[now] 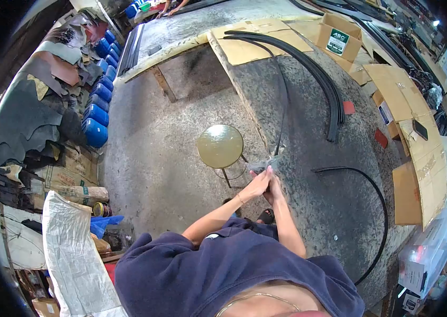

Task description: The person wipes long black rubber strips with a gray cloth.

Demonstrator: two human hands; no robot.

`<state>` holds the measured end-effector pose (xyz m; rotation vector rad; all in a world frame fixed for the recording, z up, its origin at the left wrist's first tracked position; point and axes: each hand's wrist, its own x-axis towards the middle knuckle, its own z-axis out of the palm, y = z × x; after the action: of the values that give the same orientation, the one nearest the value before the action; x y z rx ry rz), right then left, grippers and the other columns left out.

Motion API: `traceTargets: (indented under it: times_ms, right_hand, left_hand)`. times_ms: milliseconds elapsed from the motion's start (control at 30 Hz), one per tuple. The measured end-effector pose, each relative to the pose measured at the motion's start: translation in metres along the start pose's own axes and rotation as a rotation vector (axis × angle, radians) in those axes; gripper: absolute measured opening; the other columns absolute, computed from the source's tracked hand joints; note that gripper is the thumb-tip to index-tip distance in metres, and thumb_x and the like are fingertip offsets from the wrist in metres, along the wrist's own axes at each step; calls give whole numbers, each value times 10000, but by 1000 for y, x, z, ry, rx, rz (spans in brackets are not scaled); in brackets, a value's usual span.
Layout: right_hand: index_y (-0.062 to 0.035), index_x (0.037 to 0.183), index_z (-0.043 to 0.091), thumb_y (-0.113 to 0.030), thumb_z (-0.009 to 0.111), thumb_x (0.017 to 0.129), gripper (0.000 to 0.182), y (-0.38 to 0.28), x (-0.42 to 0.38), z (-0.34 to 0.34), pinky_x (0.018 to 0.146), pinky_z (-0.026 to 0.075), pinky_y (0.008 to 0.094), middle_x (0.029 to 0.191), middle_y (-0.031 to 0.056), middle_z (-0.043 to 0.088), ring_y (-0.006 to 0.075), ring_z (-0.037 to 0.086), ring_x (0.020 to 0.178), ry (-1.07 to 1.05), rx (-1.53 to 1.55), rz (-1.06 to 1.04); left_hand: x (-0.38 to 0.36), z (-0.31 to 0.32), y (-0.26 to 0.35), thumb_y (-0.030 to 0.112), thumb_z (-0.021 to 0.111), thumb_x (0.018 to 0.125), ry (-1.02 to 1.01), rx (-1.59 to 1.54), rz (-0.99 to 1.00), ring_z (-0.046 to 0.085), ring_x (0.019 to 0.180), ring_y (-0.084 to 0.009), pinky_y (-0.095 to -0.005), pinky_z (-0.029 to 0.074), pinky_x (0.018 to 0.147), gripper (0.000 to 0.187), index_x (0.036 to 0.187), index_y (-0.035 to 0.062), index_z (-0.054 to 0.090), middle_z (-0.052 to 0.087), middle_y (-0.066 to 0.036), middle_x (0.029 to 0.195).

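Note:
My left hand (258,185) and my right hand (274,189) are pressed together at the near edge of the dark worktable (302,195), fingers closed. A long thin black strip (285,95) runs across the table and down to my fingertips. Around the strip at the fingertips bunches a crumpled grey piece (258,166), which looks like cloth or plastic. The strip's near end is hidden by my hands, and I cannot tell which hand grips it more. Just left of them stands a round stool (220,146) with a shiny yellowish top.
Thick black strips (318,79) curve over the table, and a single strip (382,211) bends along its right side. Cardboard (416,121) and an open box (339,37) line the edge. Blue drums (95,132) and stacked hides (28,121) stand left. Another person's hands (173,9) show far off.

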<state>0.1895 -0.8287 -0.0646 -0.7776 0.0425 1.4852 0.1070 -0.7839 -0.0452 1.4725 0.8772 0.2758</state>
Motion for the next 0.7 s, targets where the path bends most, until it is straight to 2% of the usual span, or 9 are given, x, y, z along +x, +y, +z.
traceTargets:
  times_ms: [67,133,200,233,300,433,467,533,700]
  right_hand:
    - [-1,1021,535,-454,611,816,503,6,-2,19,636,519,359,830,131,617,235,627,716,223,-218,-98]
    - [-55,790,561,-508,651,763,463,4,-5,40,483,479,324,686,78,596,190,583,540,447,-308,-119]
    - [-93,746,561,-507,665,752,426,-3,11,35,463,425,287,635,14,558,130,509,500,510,-238,-149]
    - [-106,747,564,-494,658,764,400,-3,29,23,466,401,270,613,-11,532,108,469,494,422,-115,-191]
    - [-167,656,498,-503,622,785,381,1,41,21,489,400,279,518,-47,441,102,439,484,244,-22,-260]
    - [-63,899,582,-422,485,899,372,59,3,89,617,493,273,754,43,592,145,572,638,-26,-91,-82]
    - [-62,927,591,-402,547,872,347,77,-5,93,652,503,311,848,54,622,155,605,742,8,-273,-25]
    - [-52,951,595,-360,616,837,329,113,-12,100,671,507,322,885,66,633,166,617,785,28,-135,58]
    - [-116,736,574,-293,674,782,208,108,35,90,483,435,292,641,-9,565,114,491,493,385,-204,-73]
  left_hand:
    - [-9,-7,-8,484,242,940,127,443,262,610,741,-338,-455,471,673,596,1175,-31,430,597,-246,853]
    - [-45,-13,6,434,262,943,88,559,235,600,752,-374,-480,466,676,518,1144,-13,431,599,-253,838]
    - [-77,-28,26,333,301,949,26,805,192,581,774,-447,-530,457,682,362,1082,22,432,603,-267,809]
    - [-88,-35,19,318,319,949,18,673,152,565,739,-468,-550,437,659,308,1005,32,420,594,-265,758]
    - [-111,-58,14,313,324,952,-27,451,67,545,811,-468,-535,417,672,328,935,6,438,576,-279,804]
    - [-114,-101,-11,291,337,944,152,454,163,539,864,-460,-517,425,728,334,908,-6,487,587,-258,856]
    - [-121,-110,-6,281,348,938,261,539,229,544,850,-462,-519,429,731,322,923,-4,497,590,-259,844]
    - [-125,-132,-4,264,404,904,222,782,203,603,670,-408,-499,482,598,276,933,11,511,600,-244,695]
    - [-158,-139,-16,197,415,901,123,1021,397,607,592,-373,-468,468,499,183,927,25,474,596,-202,614]
